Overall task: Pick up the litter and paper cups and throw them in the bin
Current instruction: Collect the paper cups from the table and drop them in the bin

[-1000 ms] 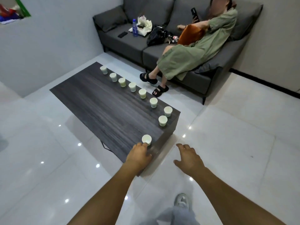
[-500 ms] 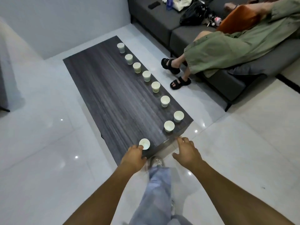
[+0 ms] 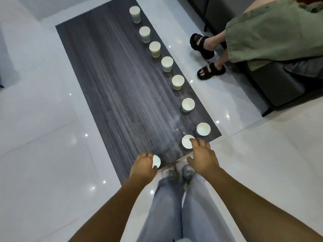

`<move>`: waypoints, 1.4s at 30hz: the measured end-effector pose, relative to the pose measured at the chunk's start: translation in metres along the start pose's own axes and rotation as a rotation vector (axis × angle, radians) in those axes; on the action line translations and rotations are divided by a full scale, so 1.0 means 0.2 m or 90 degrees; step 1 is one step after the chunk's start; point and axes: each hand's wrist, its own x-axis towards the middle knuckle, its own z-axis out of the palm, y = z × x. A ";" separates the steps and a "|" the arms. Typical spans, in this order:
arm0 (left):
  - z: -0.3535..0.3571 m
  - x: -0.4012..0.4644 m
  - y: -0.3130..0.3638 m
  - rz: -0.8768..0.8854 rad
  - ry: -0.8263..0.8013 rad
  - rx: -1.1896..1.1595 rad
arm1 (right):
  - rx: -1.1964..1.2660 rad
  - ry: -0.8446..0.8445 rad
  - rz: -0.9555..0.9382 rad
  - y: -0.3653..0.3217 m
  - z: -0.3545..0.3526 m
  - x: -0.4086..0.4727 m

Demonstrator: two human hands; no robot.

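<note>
The clearing is, by the look of things, at its very start. Nine paper cups stand on the dark tabletop [image 3: 113,95], none stacked or carried off, and no bin shows anywhere in view.

The left hand [image 3: 143,167] curls around the nearest cup [image 3: 156,161] at the tabletop's near edge; the hand hides most of it, so whether the cup has left the surface cannot be told. The right hand [image 3: 202,158] reaches with fingers spread and relaxed, its fingertips over the rim of the second cup [image 3: 187,142], with no grip closed on it yet. Just beyond that hand, to its right, stands the corner cup [image 3: 203,129]. Six more run away from both hands in a line along the tabletop's right edge, the farthest cup [image 3: 135,13] at the far end.

Beside that edge a seated person's sandalled feet [image 3: 206,55] rest on the floor.

What is left, then, is nearly everything: gathering all nine cups and finding the bin. No other litter is visible.
</note>
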 end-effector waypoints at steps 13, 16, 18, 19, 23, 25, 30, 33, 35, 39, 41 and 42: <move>0.48 0.41 -0.09 -0.058 0.045 0.002 | -0.125 -0.063 -0.088 0.15 0.41 0.63; 0.58 0.45 -0.11 -0.059 0.045 0.032 | -0.138 -0.076 -0.088 0.17 0.51 0.67; 0.62 0.46 -0.12 -0.064 0.046 0.021 | -0.130 -0.076 -0.095 0.18 0.56 0.69; 0.64 0.47 -0.12 -0.069 0.048 0.003 | -0.124 -0.075 -0.099 0.18 0.58 0.69; 0.66 0.47 -0.15 -0.077 0.065 -0.050 | -0.109 -0.088 -0.129 0.19 0.61 0.67; 0.64 0.46 -0.16 -0.082 0.070 -0.065 | -0.111 -0.086 -0.145 0.18 0.59 0.65; 0.50 0.34 -0.13 -0.117 0.094 -0.093 | -0.118 -0.092 -0.184 0.12 0.45 0.55; 0.35 0.23 -0.10 -0.140 0.124 -0.116 | -0.121 -0.096 -0.216 0.02 0.30 0.45; 0.24 0.13 -0.08 -0.152 0.150 -0.125 | -0.119 -0.098 -0.248 -0.07 0.19 0.37; 0.03 -0.10 -0.06 -0.195 0.188 -0.152 | -0.119 -0.120 -0.323 -0.25 0.02 0.20; -0.05 -0.22 -0.07 -0.215 0.202 -0.166 | -0.133 -0.138 -0.352 -0.35 -0.05 0.12; -0.09 -0.30 -0.08 -0.227 0.217 -0.170 | -0.146 -0.144 -0.372 -0.41 -0.08 0.06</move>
